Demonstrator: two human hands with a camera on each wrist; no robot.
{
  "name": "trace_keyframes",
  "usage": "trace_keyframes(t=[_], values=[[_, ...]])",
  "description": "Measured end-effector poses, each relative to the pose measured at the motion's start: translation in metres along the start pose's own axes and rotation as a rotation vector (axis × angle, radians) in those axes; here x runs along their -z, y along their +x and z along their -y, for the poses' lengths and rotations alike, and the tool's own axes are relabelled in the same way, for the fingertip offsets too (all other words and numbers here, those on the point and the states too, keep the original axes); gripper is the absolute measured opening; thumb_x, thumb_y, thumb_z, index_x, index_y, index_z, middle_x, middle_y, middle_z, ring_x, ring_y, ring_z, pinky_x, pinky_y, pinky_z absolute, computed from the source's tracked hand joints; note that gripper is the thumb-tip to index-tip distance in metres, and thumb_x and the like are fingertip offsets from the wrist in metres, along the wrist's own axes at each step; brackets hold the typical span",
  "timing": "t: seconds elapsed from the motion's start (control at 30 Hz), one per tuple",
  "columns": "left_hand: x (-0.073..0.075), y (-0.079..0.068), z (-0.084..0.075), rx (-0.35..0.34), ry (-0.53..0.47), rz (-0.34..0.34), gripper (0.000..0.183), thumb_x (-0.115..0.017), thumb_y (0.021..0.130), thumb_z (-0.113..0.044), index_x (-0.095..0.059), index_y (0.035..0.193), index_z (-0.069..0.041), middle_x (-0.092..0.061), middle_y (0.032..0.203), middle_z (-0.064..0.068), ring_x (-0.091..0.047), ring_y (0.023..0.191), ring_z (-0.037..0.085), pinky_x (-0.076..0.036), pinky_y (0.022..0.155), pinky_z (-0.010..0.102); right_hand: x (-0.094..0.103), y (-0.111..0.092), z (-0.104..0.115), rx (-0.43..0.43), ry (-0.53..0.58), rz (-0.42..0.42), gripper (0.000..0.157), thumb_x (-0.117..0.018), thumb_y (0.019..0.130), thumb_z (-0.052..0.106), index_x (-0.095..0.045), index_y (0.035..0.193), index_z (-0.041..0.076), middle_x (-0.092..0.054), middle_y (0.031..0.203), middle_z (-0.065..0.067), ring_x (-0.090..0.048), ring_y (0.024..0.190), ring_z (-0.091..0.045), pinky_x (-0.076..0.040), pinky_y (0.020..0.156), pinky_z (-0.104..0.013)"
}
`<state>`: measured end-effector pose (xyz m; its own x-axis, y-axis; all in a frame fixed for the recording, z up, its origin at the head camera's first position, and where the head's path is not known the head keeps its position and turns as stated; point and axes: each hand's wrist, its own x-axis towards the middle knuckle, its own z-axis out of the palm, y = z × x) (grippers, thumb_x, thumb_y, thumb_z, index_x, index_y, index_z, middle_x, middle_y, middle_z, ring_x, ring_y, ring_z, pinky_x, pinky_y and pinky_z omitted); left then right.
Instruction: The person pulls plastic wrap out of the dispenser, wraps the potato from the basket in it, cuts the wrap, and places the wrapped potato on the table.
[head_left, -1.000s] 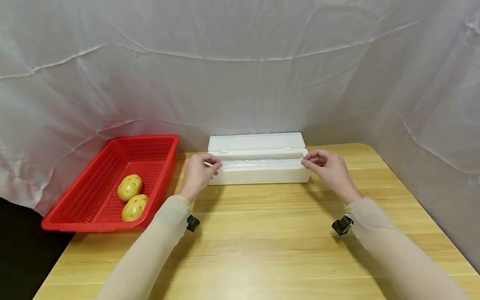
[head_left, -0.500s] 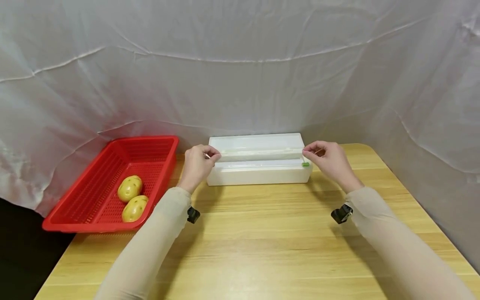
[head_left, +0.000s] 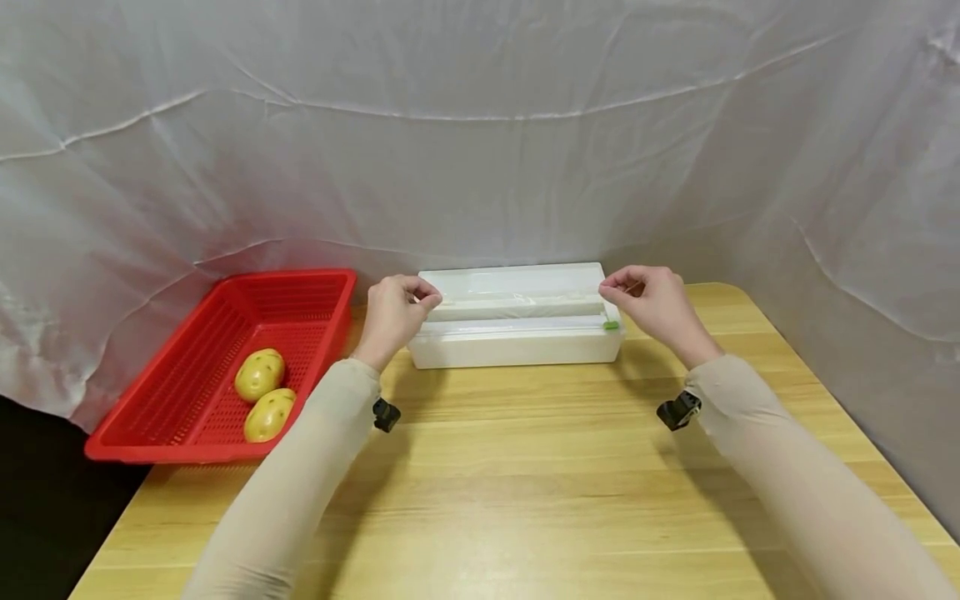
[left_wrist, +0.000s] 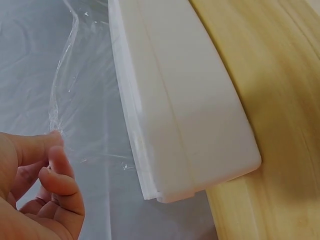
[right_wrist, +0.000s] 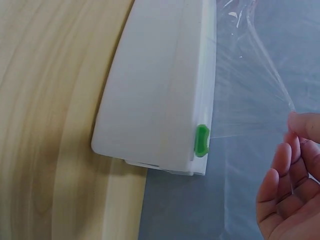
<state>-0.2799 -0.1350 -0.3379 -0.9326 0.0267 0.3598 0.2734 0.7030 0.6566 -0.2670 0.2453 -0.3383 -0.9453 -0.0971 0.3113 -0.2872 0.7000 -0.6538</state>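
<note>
Wrist views, close up, share the box (head_left: 516, 352)

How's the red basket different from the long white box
The basket is red, the box white. The basket's sides are perforated, the box's front is solid. The basket holds two potatoes; clear film runs from the box to the left hand and right hand. Both sit on the table.

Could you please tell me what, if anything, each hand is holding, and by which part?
Clear plastic film, by its free edge: the left hand pinches it near one end, the right hand near the other.
</note>
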Motion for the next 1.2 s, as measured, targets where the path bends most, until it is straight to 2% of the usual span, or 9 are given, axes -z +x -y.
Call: trace_keyframes(t=[0.17, 0.4, 0.63, 0.83, 1.2], values=[[0.002, 0.002, -0.003, 0.009, -0.005, 0.016, 0.010, -0.078, 0.099, -0.018, -0.083, 0.092, -0.012, -0.076, 0.088, 0.008, -0.060, 0.082, 0.025, -0.046, 0.074, 0.034, 0.004, 0.003, 0.002, -0.014, 0.012, 0.015, 0.029, -0.071, 0.105, 0.033, -0.078, 0.113, 0.005, -0.076, 0.100, -0.017, -0.061, 0.084, -0.022, -0.046, 0.066, -0.022], [0.006, 0.006, -0.007, 0.015, -0.015, 0.019, 0.011, -0.078, 0.099, -0.020, -0.082, 0.092, -0.012, -0.076, 0.087, 0.007, -0.059, 0.081, 0.025, -0.046, 0.072, 0.034, 0.007, 0.007, 0.010, -0.044, 0.013, 0.004, 0.028, -0.072, 0.104, 0.032, -0.078, 0.111, 0.006, -0.073, 0.096, -0.009, -0.059, 0.084, -0.021, -0.046, 0.068, -0.023], [0.011, 0.008, -0.012, 0.027, -0.017, 0.024, 0.011, -0.078, 0.100, -0.020, -0.083, 0.094, -0.012, -0.078, 0.090, 0.009, -0.063, 0.082, 0.025, -0.048, 0.070, 0.034, 0.011, 0.009, 0.017, -0.037, 0.015, 0.002, 0.028, -0.072, 0.103, 0.033, -0.078, 0.110, 0.006, -0.072, 0.092, -0.006, -0.059, 0.082, -0.020, -0.045, 0.068, -0.024], [0.014, 0.009, -0.015, 0.033, -0.021, 0.028, 0.012, -0.077, 0.100, -0.021, -0.083, 0.095, -0.012, -0.078, 0.092, 0.009, -0.064, 0.083, 0.025, -0.050, 0.070, 0.033, 0.015, 0.012, 0.021, -0.020, 0.001, -0.012, 0.027, -0.073, 0.103, 0.031, -0.078, 0.108, 0.006, -0.075, 0.093, -0.012, -0.060, 0.079, -0.018, -0.045, 0.066, -0.023], [0.020, 0.011, -0.023, 0.051, -0.023, 0.030, 0.012, -0.077, 0.100, -0.023, -0.083, 0.096, -0.013, -0.079, 0.096, 0.008, -0.067, 0.083, 0.024, -0.051, 0.070, 0.033, 0.021, 0.014, 0.028, -0.027, 0.000, -0.013, 0.028, -0.072, 0.103, 0.034, -0.079, 0.109, 0.008, -0.071, 0.089, -0.005, -0.059, 0.080, -0.020, -0.045, 0.064, -0.025]])
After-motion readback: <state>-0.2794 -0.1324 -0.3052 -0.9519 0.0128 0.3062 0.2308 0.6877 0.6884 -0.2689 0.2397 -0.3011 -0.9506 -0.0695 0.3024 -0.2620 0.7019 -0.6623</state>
